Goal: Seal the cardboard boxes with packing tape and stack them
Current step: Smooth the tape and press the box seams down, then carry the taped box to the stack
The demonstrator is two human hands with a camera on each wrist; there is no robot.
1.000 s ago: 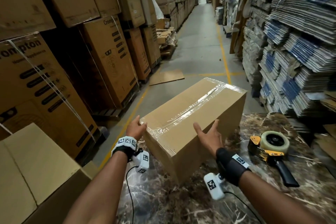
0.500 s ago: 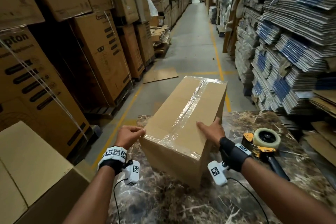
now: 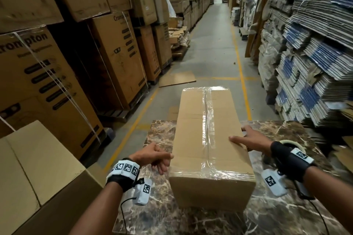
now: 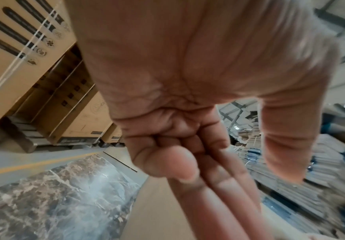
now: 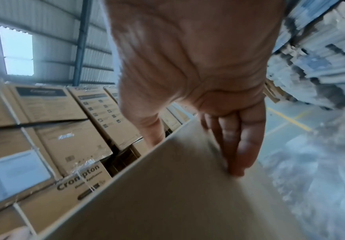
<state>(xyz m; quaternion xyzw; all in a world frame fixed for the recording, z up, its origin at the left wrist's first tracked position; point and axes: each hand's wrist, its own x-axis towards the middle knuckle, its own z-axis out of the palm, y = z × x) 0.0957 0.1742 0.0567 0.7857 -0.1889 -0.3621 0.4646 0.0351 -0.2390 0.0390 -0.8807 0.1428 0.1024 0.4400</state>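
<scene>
The box (image 3: 210,139) sits in the middle of the frame on the table (image 3: 158,213), its far end past the table's edge. Tape already runs down its top seam. The right hand (image 3: 248,140) lies flat and wide on its right top edge. The left hand (image 3: 152,158) is loose, fingers touching its left side. I think lifting comes next, with both hands gripping. The aisle beyond looks open.

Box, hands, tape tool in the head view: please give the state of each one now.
Box: flaps closed, taped along the top seam, resting on the table.
Left hand: relaxed, fingers against the box's left side.
Right hand: flat on the box's right edge.
Tape tool: on the table, mostly hidden, untouched.
</scene>
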